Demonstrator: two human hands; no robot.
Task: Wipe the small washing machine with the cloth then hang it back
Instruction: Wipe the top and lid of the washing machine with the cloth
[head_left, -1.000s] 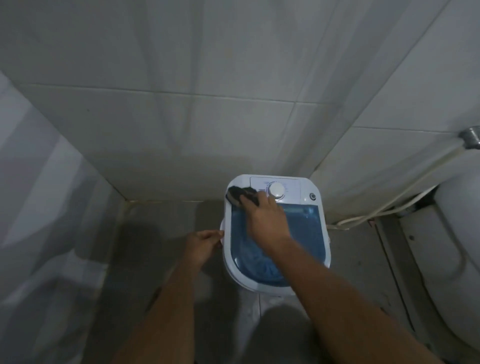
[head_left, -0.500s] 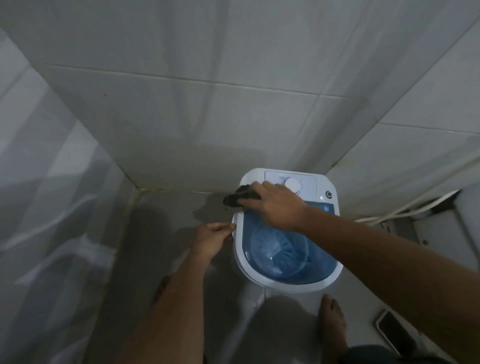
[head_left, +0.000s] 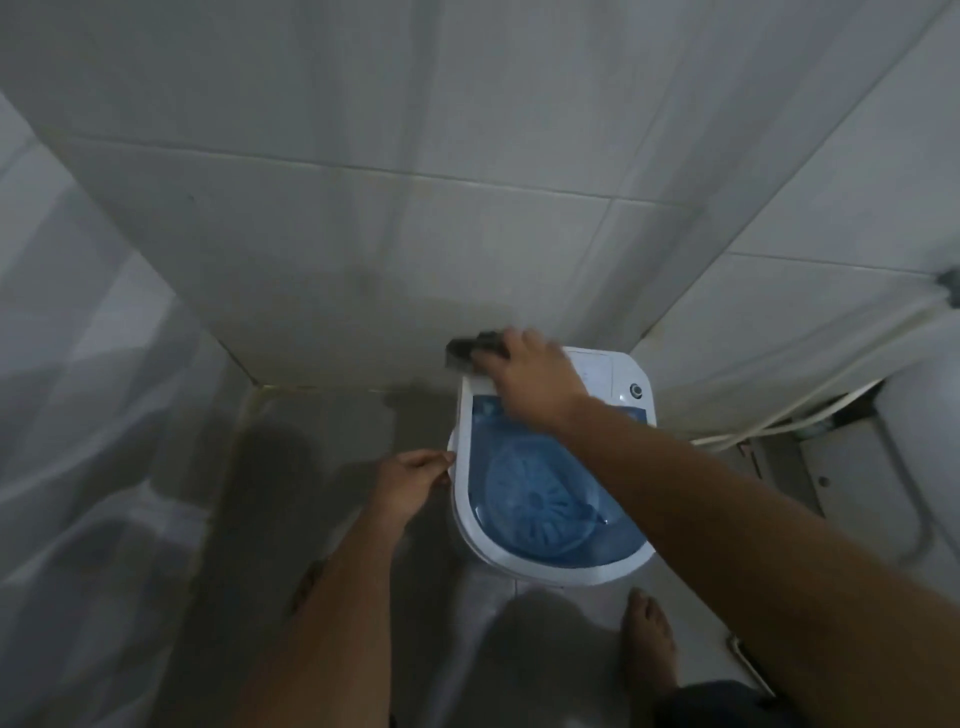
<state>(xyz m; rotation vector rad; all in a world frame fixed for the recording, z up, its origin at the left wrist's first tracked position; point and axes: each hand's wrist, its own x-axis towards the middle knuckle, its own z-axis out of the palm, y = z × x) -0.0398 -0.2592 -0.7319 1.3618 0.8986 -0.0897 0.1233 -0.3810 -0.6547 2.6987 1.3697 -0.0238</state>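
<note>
Dark cloth under my right hand at the washing machine's back left corner.

My right hand presses flat on the cloth, fingers spread over it and closed down on it rather than curled around; the cloth pokes out past my fingertips, over the machine's back left corner and against the tiled wall. My left hand rests on the left rim of the washing machine, fingers bent around the white edge, gripping it. The machine's blue see-through lid lies closed in front of my right wrist, with the white control panel just right of that hand. My bare foot stands on the floor just in front of the machine. A pale hose runs along the wall to the machine's right.
</note>
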